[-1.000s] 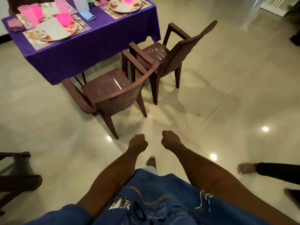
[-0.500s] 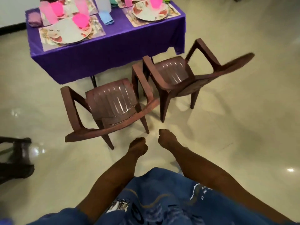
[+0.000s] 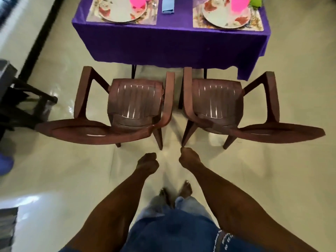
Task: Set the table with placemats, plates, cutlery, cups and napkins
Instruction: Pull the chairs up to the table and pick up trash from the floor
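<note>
- left chair (image 3: 131,104) brown plastic, faces the table (image 3: 169,44), just beside right chair (image 3: 220,104)
- left placemat (image 3: 91,14) under left plate (image 3: 118,13), pink cup (image 3: 137,3) on it
- blue napkin (image 3: 168,6) between settings
- right plate (image 3: 223,17) on right placemat (image 3: 198,22), pink cup on it too
- left hand (image 3: 147,163) fisted, holding nothing
- right hand (image 3: 189,159) fisted, empty, near chair leg
</note>
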`<state>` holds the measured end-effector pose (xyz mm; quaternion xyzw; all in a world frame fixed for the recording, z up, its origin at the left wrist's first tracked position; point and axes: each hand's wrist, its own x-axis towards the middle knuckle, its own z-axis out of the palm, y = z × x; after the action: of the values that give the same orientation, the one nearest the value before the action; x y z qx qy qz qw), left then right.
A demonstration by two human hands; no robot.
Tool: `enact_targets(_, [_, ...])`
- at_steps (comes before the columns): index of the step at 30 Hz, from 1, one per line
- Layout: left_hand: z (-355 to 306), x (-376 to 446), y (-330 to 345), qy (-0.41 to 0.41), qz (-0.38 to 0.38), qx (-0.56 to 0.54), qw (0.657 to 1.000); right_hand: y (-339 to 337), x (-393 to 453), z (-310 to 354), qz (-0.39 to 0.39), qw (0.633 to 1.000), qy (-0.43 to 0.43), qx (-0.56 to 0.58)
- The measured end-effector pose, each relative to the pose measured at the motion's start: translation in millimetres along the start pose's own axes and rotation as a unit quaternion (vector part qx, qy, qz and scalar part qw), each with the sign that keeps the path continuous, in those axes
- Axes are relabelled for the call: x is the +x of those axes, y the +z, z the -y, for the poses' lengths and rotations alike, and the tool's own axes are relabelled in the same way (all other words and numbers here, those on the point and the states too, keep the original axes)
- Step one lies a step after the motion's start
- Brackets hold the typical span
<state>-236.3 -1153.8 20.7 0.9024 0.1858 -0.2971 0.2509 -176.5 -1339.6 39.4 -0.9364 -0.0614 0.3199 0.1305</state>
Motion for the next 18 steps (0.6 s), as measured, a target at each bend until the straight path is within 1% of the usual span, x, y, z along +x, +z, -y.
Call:
enact_targets(4, [-15, 29, 19, 0.013, -0.032, 0.003, 0.999, 9, 44, -13, 0.033, 0.999, 0.025, 0.0])
enact_targets(5, [-17, 40, 24, 0.02, -0.041, -0.002, 0.999, 14, 57, -16, 0.033, 0.999, 0.017, -0.003])
enact_targets(9, [-20, 96, 63, 0.024, -0.074, -0.049, 0.996, 41, 106, -30, -0.002, 1.0, -0.016, -0.023])
enact_targets(11, [-24, 129, 81, 0.032, -0.07, -0.059, 0.995, 55, 137, -36, -0.011, 0.999, -0.033, -0.031])
enact_targets(13, [-27, 170, 106, 0.037, -0.084, -0.086, 0.992, 77, 181, -45, -0.033, 0.998, -0.053, -0.02])
enact_targets(15, [-27, 213, 133, 0.062, -0.109, -0.092, 0.988, 104, 230, -53, -0.048, 0.996, -0.073, -0.007])
enact_targets(18, [-22, 278, 174, 0.079, -0.134, -0.099, 0.983, 139, 306, -67, -0.053, 0.993, -0.096, -0.038])
